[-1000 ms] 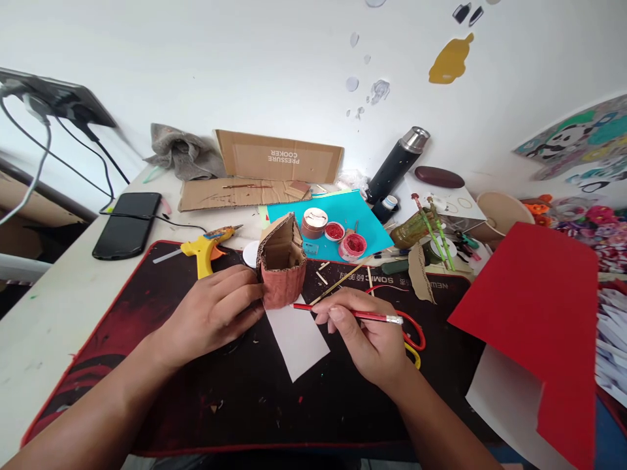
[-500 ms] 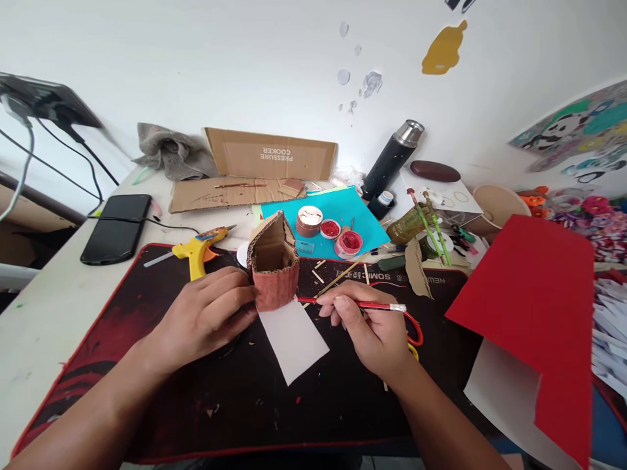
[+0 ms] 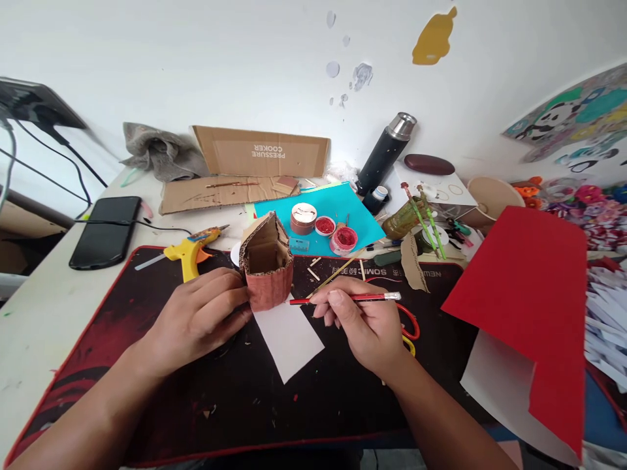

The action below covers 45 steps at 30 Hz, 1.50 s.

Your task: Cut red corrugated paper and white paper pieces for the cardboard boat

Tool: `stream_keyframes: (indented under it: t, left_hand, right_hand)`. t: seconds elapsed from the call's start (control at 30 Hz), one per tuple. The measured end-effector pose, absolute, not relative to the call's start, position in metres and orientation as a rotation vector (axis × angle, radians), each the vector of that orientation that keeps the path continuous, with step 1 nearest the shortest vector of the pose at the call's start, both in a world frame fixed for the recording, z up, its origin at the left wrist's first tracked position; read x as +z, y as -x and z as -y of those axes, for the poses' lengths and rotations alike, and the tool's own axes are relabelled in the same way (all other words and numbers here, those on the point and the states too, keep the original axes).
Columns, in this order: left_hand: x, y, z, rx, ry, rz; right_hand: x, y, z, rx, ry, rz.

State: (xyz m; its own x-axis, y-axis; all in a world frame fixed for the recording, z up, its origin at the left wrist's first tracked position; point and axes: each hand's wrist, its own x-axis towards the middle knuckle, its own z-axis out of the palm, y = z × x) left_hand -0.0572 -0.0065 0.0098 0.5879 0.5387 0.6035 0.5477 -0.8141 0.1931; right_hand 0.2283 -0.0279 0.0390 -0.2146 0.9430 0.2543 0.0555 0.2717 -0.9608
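Note:
A small cardboard box (image 3: 271, 290), painted brownish red outside and open at the top, stands on the far end of a white sheet of paper (image 3: 291, 343). My left hand (image 3: 208, 313) is closed with its fingertips against the left side of the box; part of that contact is hidden. Between the fingers of my right hand (image 3: 365, 320) is a red pencil (image 3: 365, 297), its white eraser end pointing right. The pencil's tip is at the lower right edge of the box, over the paper.
A yellow glue gun (image 3: 190, 254) and a black phone (image 3: 105, 232) lie to the left. Behind are paint jars (image 3: 344, 240) on blue paper (image 3: 360, 212) and a thermos (image 3: 386, 153). Scissors (image 3: 409, 323) lie by my right wrist, red card (image 3: 524, 281) further right.
The whole view has shifted slightly, moving the scene left in the picture. Both hands keep their grips, and the pencil tip stays beside the lower right of the box.

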Motion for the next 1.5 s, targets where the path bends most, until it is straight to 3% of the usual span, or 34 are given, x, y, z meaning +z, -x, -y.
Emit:
stream_keyframes:
  t: [1.5]
  left_hand:
    - [0.014, 0.054, 0.011, -0.972, 2.739, 0.938]
  right_hand:
    - [0.03, -0.232, 0.026, 1.116, 1.078, 1.505]
